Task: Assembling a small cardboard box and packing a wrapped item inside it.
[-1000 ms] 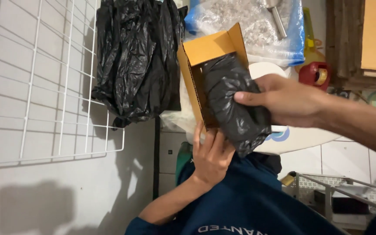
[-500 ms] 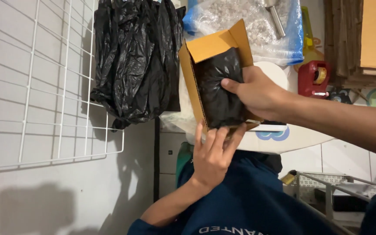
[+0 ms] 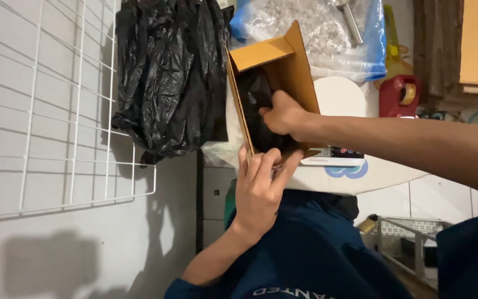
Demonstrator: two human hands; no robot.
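A brown cardboard box [image 3: 297, 72] stands open over the edge of a white round table [image 3: 372, 177]. My left hand [image 3: 258, 191] comes up from below and grips the box's near end, fingers wrapped over its edge. My right hand [image 3: 284, 117] reaches in from the right and is inside the box, closed on a black plastic-wrapped bundle [image 3: 252, 108]. The bundle lies deep in the box against its left wall, and its lower part is hidden by my hands.
A large black plastic bag [image 3: 167, 77] hangs beside a white wire grid [image 3: 45, 105] on the left. Behind the box lie a clear bag of small pieces [image 3: 316, 33] and a red tape dispenser [image 3: 399, 94]. A white flat device [image 3: 333, 159] sits under the box. A wire basket [image 3: 410, 238] is at lower right.
My right hand has pushed the black bundle from outside the box's opening down into the box. My left hand has shifted up to grip the box's near edge.
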